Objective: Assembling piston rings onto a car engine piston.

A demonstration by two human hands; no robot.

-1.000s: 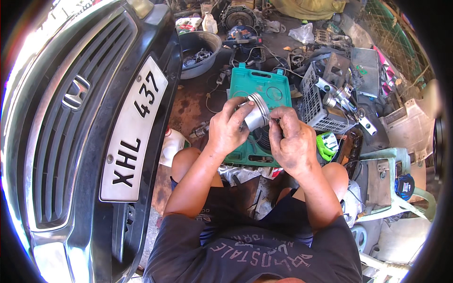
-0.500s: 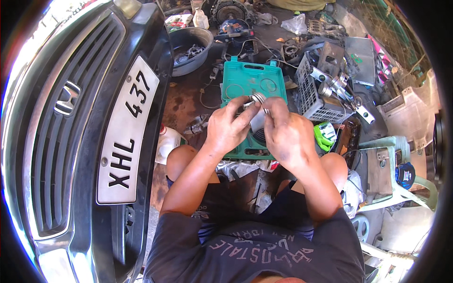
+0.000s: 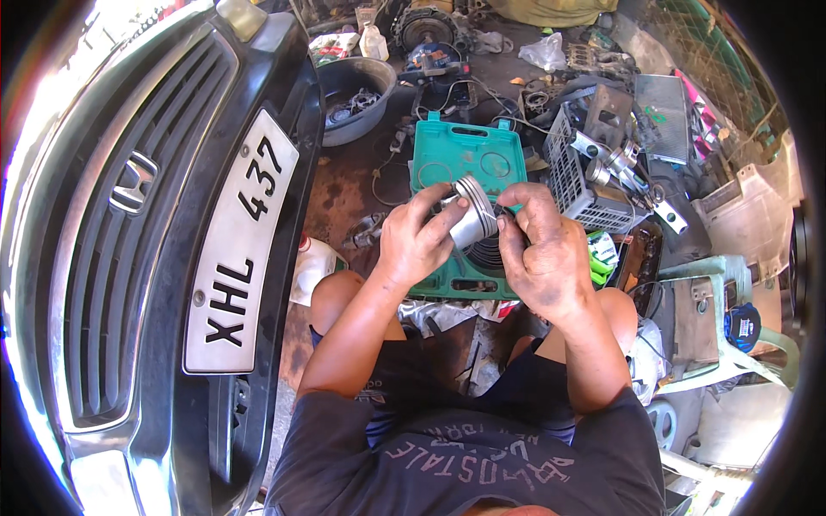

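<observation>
Between my hands is a silver engine piston (image 3: 472, 222), tilted, with ring grooves around its crown end. My left hand (image 3: 420, 234) grips it from the left, thumb and fingers around its side. On the other side, my right hand (image 3: 545, 245) has its thumb and index finger pinched at the grooved edge; whether a thin ring is between those fingertips cannot be made out. Below the hands lies an opened green plastic case (image 3: 469, 159), its lid spread away from me. A stack of dark rings (image 3: 487, 254) sits in the case's near half, partly covered by the piston and my right hand.
A car's front bumper (image 3: 301, 185) fills the left side. Beyond it stands a grey basin (image 3: 357, 120) with metal parts. To the right, a grey plastic crate (image 3: 594, 205) holds several pistons with rods (image 3: 621, 163). A pale green chair (image 3: 731, 284) is at the far right.
My right hand has turned and shifted right, with its fingers opening away from the piston. More of the piston's side now shows in my left hand.
</observation>
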